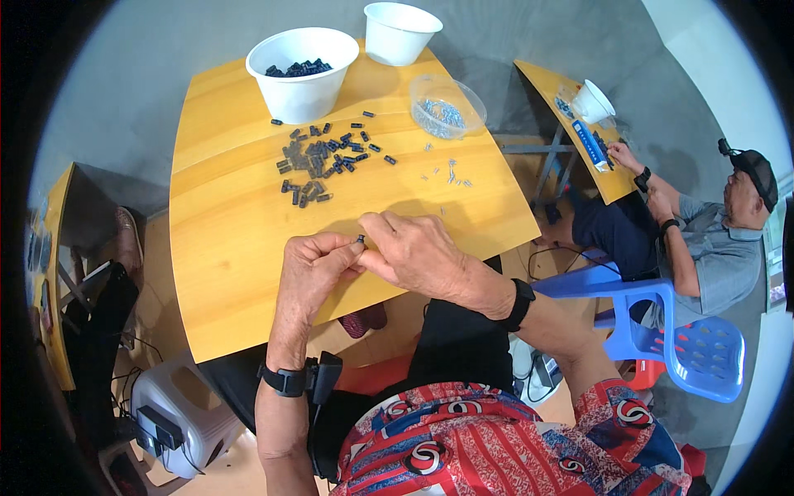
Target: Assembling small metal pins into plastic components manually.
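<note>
Black plastic part [361, 240] pinched between both hands over the wooden tabletop [240, 264].
The left hand [314, 266] and right hand [413, 252] meet fingertip to fingertip, each closed on the small part. A heap of black parts [318, 161] lies beyond, near a white bowl [303, 73] and a clear tub of metal pieces [447, 106].

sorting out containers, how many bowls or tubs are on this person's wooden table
3: a large white tub of dark parts at the back left, an empty-looking white tub at the back edge, and a clear bowl of small metal pieces to the right.
</note>
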Demonstrator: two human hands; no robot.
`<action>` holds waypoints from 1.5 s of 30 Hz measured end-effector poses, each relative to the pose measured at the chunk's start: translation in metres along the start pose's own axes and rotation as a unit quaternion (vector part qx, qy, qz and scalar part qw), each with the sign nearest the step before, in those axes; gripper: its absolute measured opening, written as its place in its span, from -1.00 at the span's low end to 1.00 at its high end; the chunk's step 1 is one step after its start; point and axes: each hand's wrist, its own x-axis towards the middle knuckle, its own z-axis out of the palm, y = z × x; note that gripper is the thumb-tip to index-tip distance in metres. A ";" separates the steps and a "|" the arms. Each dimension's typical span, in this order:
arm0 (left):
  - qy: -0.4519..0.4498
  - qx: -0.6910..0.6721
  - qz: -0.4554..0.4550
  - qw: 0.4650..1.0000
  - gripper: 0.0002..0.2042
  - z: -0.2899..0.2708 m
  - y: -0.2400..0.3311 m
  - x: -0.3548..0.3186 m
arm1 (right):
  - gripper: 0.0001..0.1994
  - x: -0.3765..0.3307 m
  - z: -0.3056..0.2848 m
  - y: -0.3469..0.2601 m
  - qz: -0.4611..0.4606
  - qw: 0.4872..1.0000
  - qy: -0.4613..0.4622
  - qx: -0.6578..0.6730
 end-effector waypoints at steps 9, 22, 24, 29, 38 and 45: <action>-0.013 -0.032 0.015 0.999 -0.86 -0.002 -0.001 0.002 | -0.76 -0.027 -0.020 0.013 0.048 0.998 0.016 0.027; 0.009 0.008 -0.019 1.000 -0.86 -0.004 0.002 0.007 | -0.81 -0.075 -0.047 0.089 0.289 0.950 0.047 0.110; 0.002 -0.013 -0.027 1.000 -0.87 -0.006 0.000 0.006 | -0.80 -0.065 -0.052 0.086 0.278 0.954 0.035 0.109; -0.001 0.010 -0.027 1.000 -0.87 0.000 0.002 0.007 | -0.81 -0.049 -0.051 0.075 0.216 0.964 0.011 0.153; 0.025 0.052 -0.013 0.998 -0.87 0.000 -0.004 0.006 | -0.76 -0.107 -0.075 0.101 0.329 0.893 0.145 0.272; 0.044 0.108 -0.020 0.993 -0.87 0.004 -0.003 0.010 | -0.77 -0.172 -0.095 0.179 0.483 0.807 0.186 0.285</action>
